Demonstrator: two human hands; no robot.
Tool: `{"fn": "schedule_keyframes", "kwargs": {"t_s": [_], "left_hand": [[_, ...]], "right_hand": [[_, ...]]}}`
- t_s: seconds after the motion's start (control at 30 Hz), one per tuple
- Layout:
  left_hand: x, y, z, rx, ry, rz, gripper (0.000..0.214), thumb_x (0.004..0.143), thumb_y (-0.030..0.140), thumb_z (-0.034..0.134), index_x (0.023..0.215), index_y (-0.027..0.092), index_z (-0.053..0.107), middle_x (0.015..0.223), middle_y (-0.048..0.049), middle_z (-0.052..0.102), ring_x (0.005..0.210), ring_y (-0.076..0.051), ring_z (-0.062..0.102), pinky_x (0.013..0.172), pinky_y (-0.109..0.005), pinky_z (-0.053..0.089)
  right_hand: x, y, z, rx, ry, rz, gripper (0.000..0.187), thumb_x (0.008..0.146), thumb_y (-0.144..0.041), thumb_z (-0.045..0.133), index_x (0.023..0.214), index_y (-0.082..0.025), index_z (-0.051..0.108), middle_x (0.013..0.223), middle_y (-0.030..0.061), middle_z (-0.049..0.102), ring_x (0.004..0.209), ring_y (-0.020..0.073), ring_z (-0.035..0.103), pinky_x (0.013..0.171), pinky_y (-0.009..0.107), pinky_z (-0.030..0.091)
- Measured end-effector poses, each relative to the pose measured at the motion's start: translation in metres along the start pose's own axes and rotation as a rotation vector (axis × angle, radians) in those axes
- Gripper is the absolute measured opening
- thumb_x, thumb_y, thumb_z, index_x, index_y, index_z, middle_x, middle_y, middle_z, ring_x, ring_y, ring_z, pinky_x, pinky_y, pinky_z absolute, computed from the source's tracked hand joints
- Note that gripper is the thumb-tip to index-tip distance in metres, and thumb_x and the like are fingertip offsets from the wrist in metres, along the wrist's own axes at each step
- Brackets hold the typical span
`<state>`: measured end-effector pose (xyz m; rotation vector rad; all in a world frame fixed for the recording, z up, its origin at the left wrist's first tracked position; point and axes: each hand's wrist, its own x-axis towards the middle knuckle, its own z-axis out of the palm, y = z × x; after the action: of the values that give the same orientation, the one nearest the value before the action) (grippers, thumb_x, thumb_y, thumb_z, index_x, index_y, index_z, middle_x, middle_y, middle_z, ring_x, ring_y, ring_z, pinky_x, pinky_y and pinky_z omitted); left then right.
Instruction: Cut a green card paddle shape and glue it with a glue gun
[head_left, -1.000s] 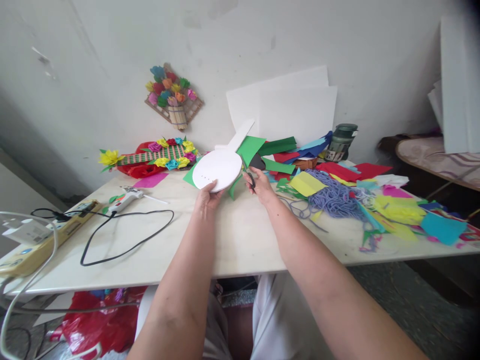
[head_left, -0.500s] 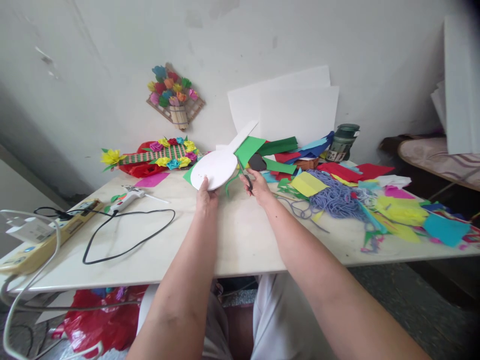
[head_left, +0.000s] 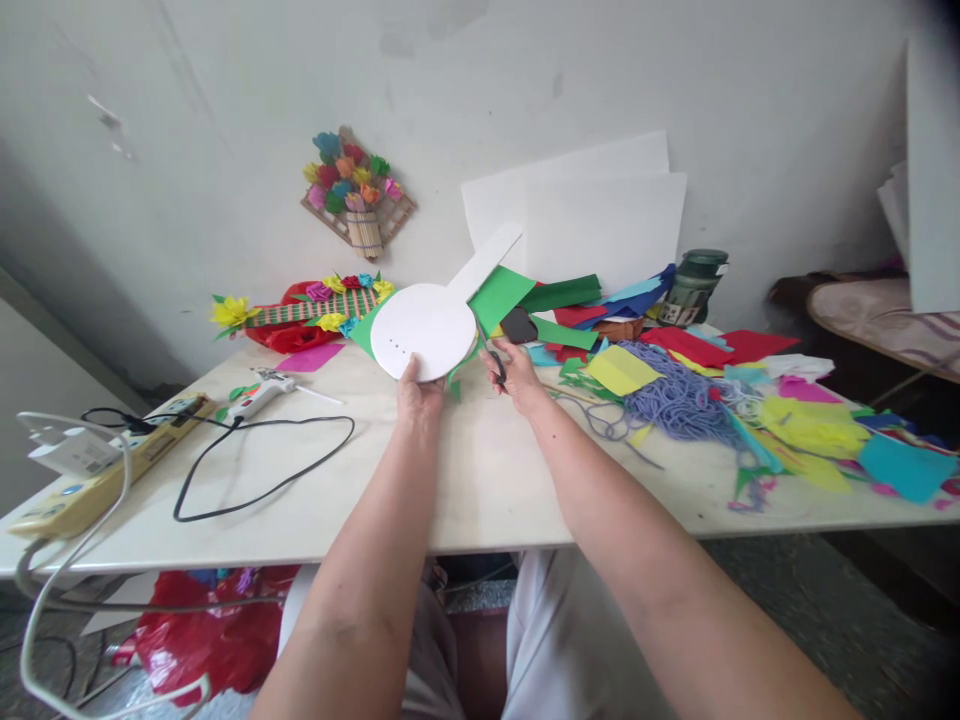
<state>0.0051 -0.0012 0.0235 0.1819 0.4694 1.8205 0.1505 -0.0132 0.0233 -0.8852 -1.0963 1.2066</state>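
My left hand (head_left: 418, 395) pinches the lower edge of a white paddle-shaped cutout (head_left: 431, 320) with a long handle, held upright over the table; green paper (head_left: 501, 295) shows behind it. My right hand (head_left: 514, 372) is closed round black-handled scissors (head_left: 496, 364), whose blades meet the cutout's right edge, where a thin green strip (head_left: 459, 372) hangs down. Both hands are above the pale tabletop (head_left: 480, 480).
Coloured paper scraps (head_left: 810, 420) and purple yarn (head_left: 679, 400) cover the table's right side. A glue gun (head_left: 259, 392) with black cord and a power strip (head_left: 97, 475) lie left. White sheets (head_left: 592, 220) lean on the wall beside a dark jar (head_left: 694, 282); paper-flower crafts (head_left: 315, 305) stand behind.
The white cutout has been turned and tipped up, its round face now towards me. My right hand with the scissors has stayed at its right edge.
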Motion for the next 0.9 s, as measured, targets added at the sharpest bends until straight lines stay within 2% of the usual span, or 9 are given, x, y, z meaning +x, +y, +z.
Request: {"fn": "schedule_keyframes", "kwargs": {"t_s": [0.1, 0.2, 0.37, 0.9], "left_hand": [[0.0024, -0.0008, -0.0019, 0.018, -0.066, -0.042, 0.050, 0.073, 0.000, 0.051, 0.118, 0.024, 0.051, 0.110, -0.0036, 0.063, 0.106, -0.021, 0.056, 0.090, -0.044, 0.046], [0.0052, -0.0006, -0.0036, 0.036, -0.064, -0.047, 0.056, 0.072, -0.003, 0.051, 0.120, 0.025, 0.049, 0.114, -0.0036, 0.061, 0.108, -0.021, 0.055, 0.091, -0.047, 0.043], [0.0072, 0.0006, -0.0041, 0.042, -0.023, -0.063, 0.057, 0.073, -0.004, 0.050, 0.122, 0.026, 0.048, 0.116, -0.0043, 0.060, 0.109, -0.022, 0.054, 0.091, -0.045, 0.044], [0.0013, 0.0001, -0.0001, 0.045, -0.028, -0.113, 0.060, 0.074, -0.005, 0.049, 0.124, 0.029, 0.045, 0.114, -0.0045, 0.061, 0.107, -0.022, 0.055, 0.086, -0.041, 0.049]], "right_hand": [[-0.0009, -0.0017, -0.0001, -0.003, 0.020, 0.023, 0.070, 0.070, -0.030, 0.068, 0.128, -0.010, 0.036, 0.042, -0.0089, 0.048, 0.032, 0.0052, 0.037, 0.029, 0.014, 0.030], [-0.0014, -0.0029, -0.0006, 0.005, 0.025, 0.034, 0.068, 0.071, -0.032, 0.067, 0.128, -0.012, 0.037, 0.043, -0.0091, 0.048, 0.032, 0.0054, 0.039, 0.029, 0.014, 0.031], [-0.0014, -0.0030, -0.0011, -0.001, 0.013, 0.039, 0.066, 0.072, -0.033, 0.066, 0.128, -0.012, 0.036, 0.043, -0.0095, 0.047, 0.033, 0.0054, 0.040, 0.030, 0.014, 0.031], [0.0001, -0.0045, -0.0029, -0.015, 0.048, 0.036, 0.067, 0.072, -0.031, 0.067, 0.129, -0.011, 0.036, 0.044, -0.0086, 0.049, 0.032, 0.0050, 0.038, 0.029, 0.014, 0.030]]}}
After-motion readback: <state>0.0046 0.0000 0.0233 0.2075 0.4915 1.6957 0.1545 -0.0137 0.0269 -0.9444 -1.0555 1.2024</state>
